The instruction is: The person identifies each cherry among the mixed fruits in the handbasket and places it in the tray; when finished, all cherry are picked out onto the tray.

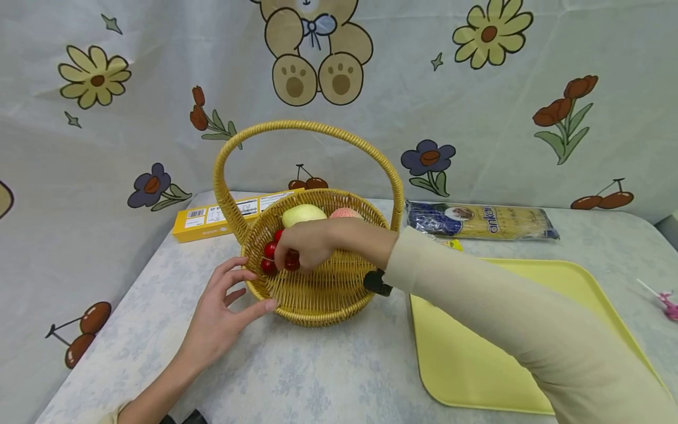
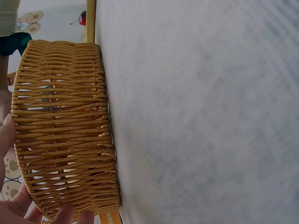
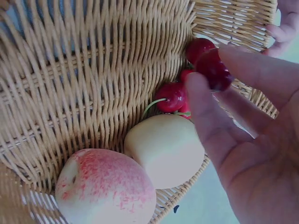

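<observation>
My right hand (image 1: 307, 244) is inside the basket (image 1: 318, 294), fingers pinched on the cherries (image 1: 275, 256). In the right wrist view the fingertips (image 3: 201, 93) close on one dark red cherry (image 3: 214, 69) at the top of the bunch; the other cherries (image 3: 170, 96) lie against the basket's inner wall, green stems showing. Cherries sit at the left side of the basket, just below the rim, near where the handle (image 1: 307, 126) joins.

My left hand (image 1: 222, 306) is outside the basket, fingers spread and mostly straight, thumb tip and fingertips touching the woven wall at the left front. Left wrist view shows the basket wall (image 2: 65, 126) close up with my fingertips (image 2: 70, 215) on its edge. Not gripping, just bracing.

Also in the basket: a pale yellow pear (image 3: 166, 149) just beside the cherries, touching them, and a pink-speckled peach (image 3: 105, 186) touching the pear. In the head view both sit at the back of the basket, pear (image 1: 303, 214) left, peach (image 1: 345, 212) right.

Basket stands upright on the table (image 1: 339, 371). Yellow tray (image 1: 477, 353) just right of it, under my right sleeve (image 1: 503, 324). Yellow box (image 1: 212, 221) behind the basket at left, noodle pack (image 1: 479, 221) behind at right. Small pink thing (image 1: 668, 306) at the far right edge, too small to tell. Cartoon cloth (image 1: 477, 88) hangs behind.
</observation>
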Tool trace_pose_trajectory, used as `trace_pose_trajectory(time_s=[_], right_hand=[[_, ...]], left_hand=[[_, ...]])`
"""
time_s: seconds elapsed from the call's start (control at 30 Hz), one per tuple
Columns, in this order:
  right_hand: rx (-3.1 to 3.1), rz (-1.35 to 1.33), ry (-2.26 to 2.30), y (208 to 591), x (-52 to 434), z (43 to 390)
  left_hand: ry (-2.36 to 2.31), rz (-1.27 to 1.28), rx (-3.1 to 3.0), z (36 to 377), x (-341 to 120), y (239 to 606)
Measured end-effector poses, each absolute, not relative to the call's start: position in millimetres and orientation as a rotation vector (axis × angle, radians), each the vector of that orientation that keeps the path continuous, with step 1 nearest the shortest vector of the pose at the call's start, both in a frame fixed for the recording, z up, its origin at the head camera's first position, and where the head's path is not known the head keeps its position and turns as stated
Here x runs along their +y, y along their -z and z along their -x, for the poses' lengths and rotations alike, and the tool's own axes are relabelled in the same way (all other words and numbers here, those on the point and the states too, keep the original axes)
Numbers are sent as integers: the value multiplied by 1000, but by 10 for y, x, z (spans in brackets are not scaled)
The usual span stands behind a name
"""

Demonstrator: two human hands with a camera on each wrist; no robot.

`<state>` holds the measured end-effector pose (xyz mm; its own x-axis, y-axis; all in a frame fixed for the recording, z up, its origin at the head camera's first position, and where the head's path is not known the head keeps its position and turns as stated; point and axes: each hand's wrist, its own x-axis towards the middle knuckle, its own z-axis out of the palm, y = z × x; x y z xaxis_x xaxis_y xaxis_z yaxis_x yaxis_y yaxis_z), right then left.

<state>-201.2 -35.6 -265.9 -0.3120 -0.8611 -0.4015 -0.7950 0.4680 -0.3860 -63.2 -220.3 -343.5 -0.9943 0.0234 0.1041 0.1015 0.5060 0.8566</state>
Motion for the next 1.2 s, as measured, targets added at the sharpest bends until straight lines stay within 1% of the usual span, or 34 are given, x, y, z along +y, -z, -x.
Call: trace_pose_trajectory(time_s=[0.43, 0.8, 1.03, 1.2], right_hand=[[2211, 1495, 374, 2588, 22, 1814], [2306, 1574, 636, 2474, 630, 1556], [2395, 1460, 749, 2488, 1152, 1345], [2436, 1321, 799, 2607, 1511, 1258]], left_hand=[[1518, 104, -2650, 627, -2209, 3442], [1518, 110, -2649, 631, -2206, 3453], [1516, 122, -2639, 640, -2200, 3455], [1507, 120, -2639, 639, -2203, 3459]])
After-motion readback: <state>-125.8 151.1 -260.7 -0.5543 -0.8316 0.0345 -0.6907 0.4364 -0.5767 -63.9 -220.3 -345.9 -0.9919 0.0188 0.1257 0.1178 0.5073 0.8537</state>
